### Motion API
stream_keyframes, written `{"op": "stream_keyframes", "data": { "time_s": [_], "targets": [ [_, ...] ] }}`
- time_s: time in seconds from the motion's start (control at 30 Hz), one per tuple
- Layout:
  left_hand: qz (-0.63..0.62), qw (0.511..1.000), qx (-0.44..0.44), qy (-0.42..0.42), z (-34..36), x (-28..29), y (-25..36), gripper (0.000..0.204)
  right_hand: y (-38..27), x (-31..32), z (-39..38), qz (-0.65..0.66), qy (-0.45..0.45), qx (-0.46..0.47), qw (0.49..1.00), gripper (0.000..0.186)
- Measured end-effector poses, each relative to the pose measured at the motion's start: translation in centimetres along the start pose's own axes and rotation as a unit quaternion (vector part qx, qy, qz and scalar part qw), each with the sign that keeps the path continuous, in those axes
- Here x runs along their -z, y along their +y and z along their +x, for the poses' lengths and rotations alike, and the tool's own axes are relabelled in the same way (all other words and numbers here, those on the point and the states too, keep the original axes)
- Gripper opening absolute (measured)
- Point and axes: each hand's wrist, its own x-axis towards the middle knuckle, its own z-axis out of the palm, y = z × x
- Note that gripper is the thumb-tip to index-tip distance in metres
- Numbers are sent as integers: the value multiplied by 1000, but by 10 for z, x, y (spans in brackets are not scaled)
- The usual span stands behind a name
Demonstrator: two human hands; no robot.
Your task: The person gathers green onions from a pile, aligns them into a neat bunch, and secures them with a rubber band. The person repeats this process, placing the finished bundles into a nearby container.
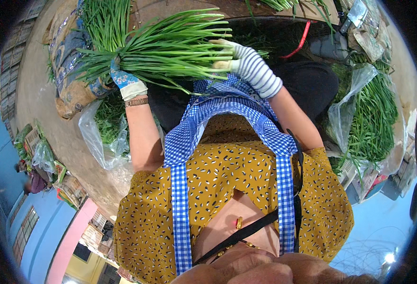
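Observation:
A long bunch of garlic chives (175,49) lies sideways across the upper middle, pale cut ends to the right and leaf tips to the left. My left hand (124,81), in a blue floral glove with a pale cuff, closes round the leafy part; some of its fingers are hidden under the leaves. At the cut ends, my right hand (253,66) wears a blue-and-white striped glove with cream fingertips. Its bent fingers hold the ends of the stalks. More chives (105,23) lie behind the bunch at the upper left.
At the upper right lie a cleaver (356,15) and a red strip (300,41). Clear plastic bags hold greens: one bag (95,137) left of my lap, another (352,102) with a large heap of chives (374,118) on the right. Patterned cloth (66,61) lies at the left.

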Motion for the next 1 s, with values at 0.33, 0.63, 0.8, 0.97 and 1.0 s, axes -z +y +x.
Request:
{"op": "stream_keyframes", "data": {
  "time_s": [0.33, 0.63, 0.8, 0.97, 1.0],
  "targets": [
    [33, 990, -57, 128, -17, -36, -3, 43, -18, 86, -34, -719, 192, 120, 657, 25],
    [27, 993, -26, 113, -17, -43, -1, 40, 10, 6, 44, -210, 86, 51, 973, 33],
    [20, 994, -18, 109, -16, -34, 2, 37, 15, 1, 53, -161, 91, 14, 983, 32],
    [9, 993, -7, 120, -19, -53, -4, 35, 18, -6, 44, -90, 145, 39, 985, 30],
    [-2, 994, -1, 107, -21, -54, -3, 35, 18, -7, 44, -4, 145, 57, 988, 27]
  ]
}}
